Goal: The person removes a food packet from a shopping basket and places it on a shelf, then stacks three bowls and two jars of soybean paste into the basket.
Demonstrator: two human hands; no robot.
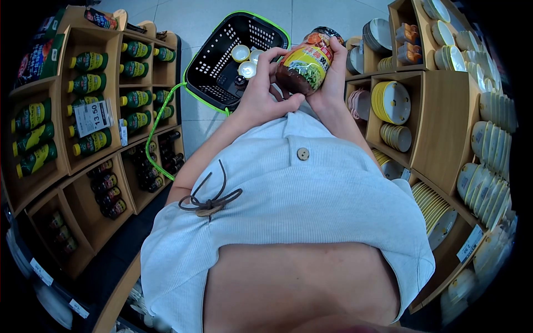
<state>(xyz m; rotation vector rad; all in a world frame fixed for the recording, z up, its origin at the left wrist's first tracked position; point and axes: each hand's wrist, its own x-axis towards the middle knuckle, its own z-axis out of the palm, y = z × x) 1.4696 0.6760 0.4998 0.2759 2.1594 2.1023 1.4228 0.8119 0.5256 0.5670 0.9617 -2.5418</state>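
My left hand [265, 86] is closed around the lower left side of a sauce jar [307, 62]. The jar has a yellow, red and green label and dark brown contents, and it is tilted in front of my chest. On its right side, my right hand [331, 75] grips it too, with fingers near the dark patterned top. Just beyond my left hand, a black shopping basket [208, 55] with a bright green rim stands on the floor. Inside it are several containers with pale round tops [247, 69], partly hidden by my hand.
Wooden shelves on the left hold green-labelled bottles [89, 83], a price sign [93, 117] and dark jars [108, 188]. A green cord-like handle [149, 145] trails from the basket. Shelves on the right carry stacked plates [392, 102] and bowls [395, 137]. Grey floor tiles [239, 6] lie ahead.
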